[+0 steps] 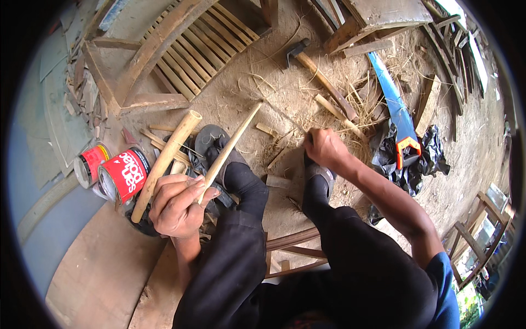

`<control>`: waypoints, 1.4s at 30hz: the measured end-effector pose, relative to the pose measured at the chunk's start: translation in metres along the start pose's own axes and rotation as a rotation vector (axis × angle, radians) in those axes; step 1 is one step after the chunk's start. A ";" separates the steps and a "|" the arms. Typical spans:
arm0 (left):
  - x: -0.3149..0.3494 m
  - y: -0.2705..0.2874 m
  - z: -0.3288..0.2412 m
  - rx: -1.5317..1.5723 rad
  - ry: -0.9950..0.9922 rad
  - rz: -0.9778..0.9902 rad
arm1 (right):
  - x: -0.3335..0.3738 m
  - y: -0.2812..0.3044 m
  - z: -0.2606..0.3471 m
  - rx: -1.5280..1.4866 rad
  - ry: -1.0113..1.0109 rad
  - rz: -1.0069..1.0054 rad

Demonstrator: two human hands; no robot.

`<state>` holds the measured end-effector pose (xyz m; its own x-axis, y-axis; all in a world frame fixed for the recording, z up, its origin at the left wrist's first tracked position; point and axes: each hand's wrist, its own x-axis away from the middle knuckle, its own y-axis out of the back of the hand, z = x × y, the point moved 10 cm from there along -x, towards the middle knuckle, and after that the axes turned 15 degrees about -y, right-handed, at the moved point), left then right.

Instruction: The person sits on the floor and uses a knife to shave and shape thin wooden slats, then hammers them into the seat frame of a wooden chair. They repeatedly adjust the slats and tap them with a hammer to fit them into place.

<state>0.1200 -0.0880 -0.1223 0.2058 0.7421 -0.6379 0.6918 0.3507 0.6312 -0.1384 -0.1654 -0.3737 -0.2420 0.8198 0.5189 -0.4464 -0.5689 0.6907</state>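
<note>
My left hand (179, 204) is closed around the lower end of a split bamboo strip (233, 141), which slants up to a narrow tip. My right hand (327, 147) makes a fist above my right foot, gripping a knife (285, 116) whose thin dark blade shows nearly edge-on. The blade points up and left, its end close to the strip's tip; whether they touch I cannot tell. The knife's handle is hidden in the fist. Beside my left hand leans a thicker round bamboo pole (167, 159), with its hollow end up.
Two red cans (123, 174) stand at the left. A hammer (323, 79), bamboo shavings (359, 107) and a blue saw (392, 96) with an orange handle lie ahead. Black plastic (435, 153) is bunched under the saw. A slatted wooden chair frame (148, 55) stands far left.
</note>
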 end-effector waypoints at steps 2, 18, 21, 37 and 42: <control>0.002 0.001 0.001 0.009 -0.008 -0.019 | -0.005 0.004 -0.011 -0.004 -0.035 -0.076; -0.022 -0.068 -0.060 0.229 -0.253 0.225 | 0.048 -0.019 0.087 -1.271 -0.567 0.865; -0.016 -0.091 -0.073 0.337 -0.359 0.458 | 0.048 -0.019 0.085 -1.318 -0.595 0.903; 0.103 -0.150 0.067 1.529 1.305 -0.305 | 0.079 -0.008 0.087 -0.961 -0.377 1.359; 0.090 -0.147 0.053 1.475 1.193 -0.348 | 0.073 -0.007 0.098 -0.888 -0.270 1.359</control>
<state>0.0731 -0.1033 -0.2956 -0.1144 0.9283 0.3539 0.6728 0.3345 -0.6599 -0.0688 -0.1080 -0.2908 -0.7395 -0.3069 0.5991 -0.3921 -0.5270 -0.7540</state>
